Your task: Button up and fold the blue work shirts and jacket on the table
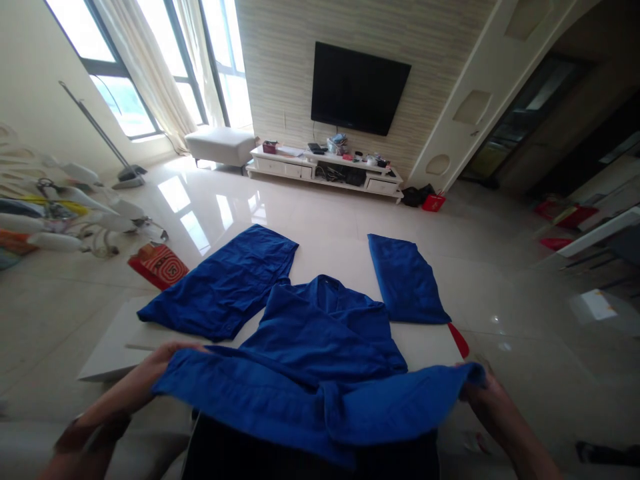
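Note:
A blue jacket [325,333] with a crossed-over front lies on the white table [330,257], its collar toward the far side. The lower part of it is lifted toward me and stretched between my hands. My left hand [175,351] is closed on the left corner of the raised hem, its fingers partly behind the cloth. My right hand [480,387] grips the right corner, also partly covered by fabric. A folded blue garment [220,280] lies to the left of the jacket, and a smaller folded blue cloth [407,280] lies to the right.
A red bag [159,265] stands beyond the table's left side. Something red [459,340] shows at the right table edge. Farther off are a white TV cabinet [285,167] with several items on it, a wall television [359,87] and a white bench [220,143].

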{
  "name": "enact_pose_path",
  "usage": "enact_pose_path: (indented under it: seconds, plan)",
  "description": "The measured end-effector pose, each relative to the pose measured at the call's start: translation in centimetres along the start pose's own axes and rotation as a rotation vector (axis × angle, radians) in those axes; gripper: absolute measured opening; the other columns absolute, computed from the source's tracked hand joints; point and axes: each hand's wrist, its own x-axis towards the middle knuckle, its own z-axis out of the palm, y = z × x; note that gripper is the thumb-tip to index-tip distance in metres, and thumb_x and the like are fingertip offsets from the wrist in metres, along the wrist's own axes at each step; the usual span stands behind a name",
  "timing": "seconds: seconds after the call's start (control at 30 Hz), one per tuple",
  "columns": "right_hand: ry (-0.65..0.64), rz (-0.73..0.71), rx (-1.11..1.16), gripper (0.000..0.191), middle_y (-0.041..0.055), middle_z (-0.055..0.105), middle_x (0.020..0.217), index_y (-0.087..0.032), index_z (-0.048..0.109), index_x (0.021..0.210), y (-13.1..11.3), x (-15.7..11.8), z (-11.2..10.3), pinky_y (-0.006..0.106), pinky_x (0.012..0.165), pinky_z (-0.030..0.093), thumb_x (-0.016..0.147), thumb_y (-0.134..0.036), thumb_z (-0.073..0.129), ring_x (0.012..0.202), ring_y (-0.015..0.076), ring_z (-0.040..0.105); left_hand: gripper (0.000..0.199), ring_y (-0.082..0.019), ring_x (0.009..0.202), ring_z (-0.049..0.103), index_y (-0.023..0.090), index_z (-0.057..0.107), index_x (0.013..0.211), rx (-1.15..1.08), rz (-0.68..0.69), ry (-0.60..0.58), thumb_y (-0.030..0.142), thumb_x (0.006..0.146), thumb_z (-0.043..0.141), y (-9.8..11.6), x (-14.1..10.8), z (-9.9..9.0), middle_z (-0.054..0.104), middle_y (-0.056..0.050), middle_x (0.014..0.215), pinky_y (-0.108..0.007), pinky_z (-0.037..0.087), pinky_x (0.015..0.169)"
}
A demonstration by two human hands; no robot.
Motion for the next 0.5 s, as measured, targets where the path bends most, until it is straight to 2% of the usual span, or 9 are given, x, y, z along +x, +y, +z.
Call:
enact_pose_path:
  seconds: [0.03, 0.1, 0.17, 0.23, 0.27, 0.33, 0.4, 0.47, 0.5]
  plan:
    - [0.024, -0.011, -0.017, 0.046, 0.0113, 0.074, 0.077, -0.019, 0.073, 0.086, -0.9, 1.3, 0.6, 0.031, 0.058, 0.051, 0.057, -0.048, 0.092, 0.072, 0.0266, 0.070, 0.036, -0.036, 0.095, 0.072, 0.028, 0.077, 0.076, -0.018, 0.035, 0.022, 0.052, 0.051, 0.086, 0.4, 1.4, 0.2, 0.078, -0.002, 0.086, -0.045, 0.062, 0.085]
    - [0.081, -0.030, -0.035, 0.045, 0.0087, 0.072, 0.068, -0.017, 0.069, 0.087, -3.1, 4.6, 2.2, 0.026, 0.051, 0.046, 0.065, -0.051, 0.090, 0.064, 0.0221, 0.068, 0.036, -0.029, 0.078, 0.072, 0.019, 0.071, 0.076, -0.097, 0.048, -0.034, 0.047, 0.059, 0.087, 1.9, 4.7, 1.1, 0.074, -0.006, 0.077, -0.038, 0.061, 0.073]
    - [0.158, -0.024, -0.011, 0.047, 0.0073, 0.071, 0.067, -0.018, 0.066, 0.090, -5.0, 8.8, 4.4, 0.025, 0.050, 0.047, 0.065, -0.048, 0.092, 0.063, 0.0215, 0.069, 0.037, -0.022, 0.068, 0.069, 0.015, 0.066, 0.083, -0.272, -0.026, 0.011, 0.043, 0.067, 0.086, 4.0, 8.6, 2.9, 0.072, -0.008, 0.075, -0.032, 0.058, 0.065]
    - [0.198, -0.032, 0.031, 0.048, 0.0085, 0.075, 0.079, -0.018, 0.063, 0.097, -6.1, 13.0, 7.2, 0.024, 0.055, 0.051, 0.066, -0.042, 0.091, 0.072, 0.0217, 0.072, 0.042, -0.020, 0.077, 0.072, 0.013, 0.063, 0.102, -0.437, -0.041, 0.079, 0.031, 0.071, 0.085, 6.0, 12.4, 5.6, 0.073, -0.012, 0.089, -0.029, 0.058, 0.071]
    - [0.199, -0.053, 0.035, 0.049, 0.0101, 0.077, 0.091, -0.019, 0.062, 0.103, -6.0, 15.0, 8.6, 0.025, 0.061, 0.055, 0.068, -0.040, 0.089, 0.081, 0.0222, 0.074, 0.052, -0.022, 0.089, 0.073, 0.015, 0.058, 0.118, -0.482, -0.003, 0.080, 0.030, 0.074, 0.083, 6.5, 14.1, 7.0, 0.074, -0.015, 0.103, -0.031, 0.059, 0.078]
    - [0.185, -0.071, -0.042, 0.061, 0.0147, 0.074, 0.119, -0.020, 0.058, 0.119, -4.6, 17.8, 11.0, 0.031, 0.078, 0.059, 0.069, -0.037, 0.087, 0.102, 0.0250, 0.073, 0.080, -0.025, 0.107, 0.071, 0.021, 0.042, 0.143, -0.394, 0.035, 0.110, 0.031, 0.075, 0.083, 6.5, 16.6, 9.4, 0.067, -0.019, 0.128, -0.037, 0.057, 0.089]
    - [0.131, -0.042, -0.212, 0.078, 0.0197, 0.062, 0.143, -0.019, 0.053, 0.133, -1.8, 19.0, 12.1, 0.039, 0.094, 0.058, 0.066, -0.038, 0.088, 0.121, 0.0308, 0.067, 0.097, -0.029, 0.118, 0.067, 0.022, 0.033, 0.152, -0.186, 0.019, 0.118, 0.036, 0.071, 0.085, 4.6, 17.7, 10.6, 0.060, -0.024, 0.140, -0.039, 0.054, 0.094]
    - [0.073, 0.002, -0.359, 0.093, 0.0222, 0.054, 0.152, -0.018, 0.050, 0.141, 1.9, 18.7, 11.8, 0.045, 0.106, 0.052, 0.061, -0.041, 0.091, 0.135, 0.0362, 0.058, 0.093, -0.034, 0.119, 0.066, 0.015, 0.044, 0.145, 0.042, -0.013, 0.110, 0.044, 0.066, 0.085, 1.5, 17.4, 10.4, 0.063, -0.025, 0.135, -0.039, 0.054, 0.093]
    - [0.034, 0.027, -0.395, 0.097, 0.0225, 0.053, 0.153, -0.018, 0.049, 0.142, 3.7, 18.1, 11.2, 0.047, 0.110, 0.049, 0.059, -0.043, 0.092, 0.139, 0.0380, 0.054, 0.084, -0.038, 0.116, 0.066, 0.012, 0.054, 0.132, 0.164, -0.066, 0.125, 0.049, 0.063, 0.085, -0.3, 16.9, 9.8, 0.068, -0.024, 0.124, -0.040, 0.054, 0.090]
